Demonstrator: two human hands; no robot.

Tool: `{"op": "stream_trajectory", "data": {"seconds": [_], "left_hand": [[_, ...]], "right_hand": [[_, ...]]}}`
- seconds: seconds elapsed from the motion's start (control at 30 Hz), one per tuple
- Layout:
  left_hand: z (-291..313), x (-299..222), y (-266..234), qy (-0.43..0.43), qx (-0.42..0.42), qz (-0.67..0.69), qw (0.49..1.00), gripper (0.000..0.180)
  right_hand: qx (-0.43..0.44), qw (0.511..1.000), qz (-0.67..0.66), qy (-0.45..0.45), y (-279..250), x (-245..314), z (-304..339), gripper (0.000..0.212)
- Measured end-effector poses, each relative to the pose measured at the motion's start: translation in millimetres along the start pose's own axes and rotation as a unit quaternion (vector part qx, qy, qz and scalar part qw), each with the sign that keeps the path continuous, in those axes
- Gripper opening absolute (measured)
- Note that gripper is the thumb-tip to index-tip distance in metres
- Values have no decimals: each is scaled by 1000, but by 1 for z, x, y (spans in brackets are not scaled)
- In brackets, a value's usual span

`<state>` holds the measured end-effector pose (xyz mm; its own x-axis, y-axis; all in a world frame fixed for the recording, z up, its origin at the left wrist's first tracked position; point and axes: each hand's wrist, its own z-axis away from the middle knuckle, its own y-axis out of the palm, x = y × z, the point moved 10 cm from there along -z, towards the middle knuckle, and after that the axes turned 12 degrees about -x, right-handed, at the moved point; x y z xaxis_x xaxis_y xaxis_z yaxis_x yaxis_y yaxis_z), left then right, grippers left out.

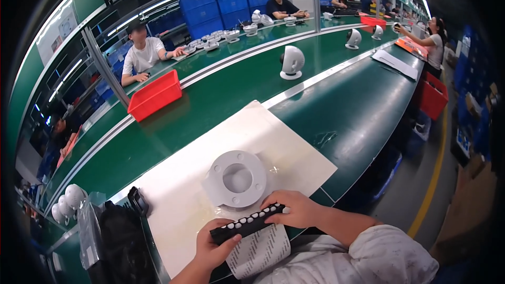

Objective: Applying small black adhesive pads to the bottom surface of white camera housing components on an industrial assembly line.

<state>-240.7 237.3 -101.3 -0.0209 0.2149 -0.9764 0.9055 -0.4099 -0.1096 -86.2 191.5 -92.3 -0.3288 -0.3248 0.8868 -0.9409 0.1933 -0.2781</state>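
Between my two hands is a black strip (247, 224) set with rows of small white round pads. Its white backing paper (260, 252), covered in repeated print, hangs below toward my lap. My left hand (214, 247) grips the strip's left end, thumb on the near side. At the other end, my right hand (294, 209) pinches it with thumb and fingers. Just beyond the strip lies a white round plastic housing (216, 178), its ring-shaped base facing up, with several small recesses around a central hollow. It rests on a cream board (173, 200).
A green conveyor (221, 94) runs beyond the board, carrying a white rounded device (292, 63) on a stand. A red bin (155, 94) sits at its far edge. Left of me are a black bag (123, 236) and white round parts (71, 200). Co-workers sit across the line.
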Motion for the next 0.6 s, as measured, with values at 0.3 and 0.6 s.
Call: {"op": "stream_trajectory", "data": {"seconds": [0.3, 0.6], "left_hand": [[1, 3, 3, -23, 19, 14, 999, 18], [2, 3, 8, -20, 61, 0, 998, 18]], "right_hand": [[15, 1000, -5, 12, 2, 0, 0, 24], [41, 998, 6, 48, 4, -9, 4, 23]]}}
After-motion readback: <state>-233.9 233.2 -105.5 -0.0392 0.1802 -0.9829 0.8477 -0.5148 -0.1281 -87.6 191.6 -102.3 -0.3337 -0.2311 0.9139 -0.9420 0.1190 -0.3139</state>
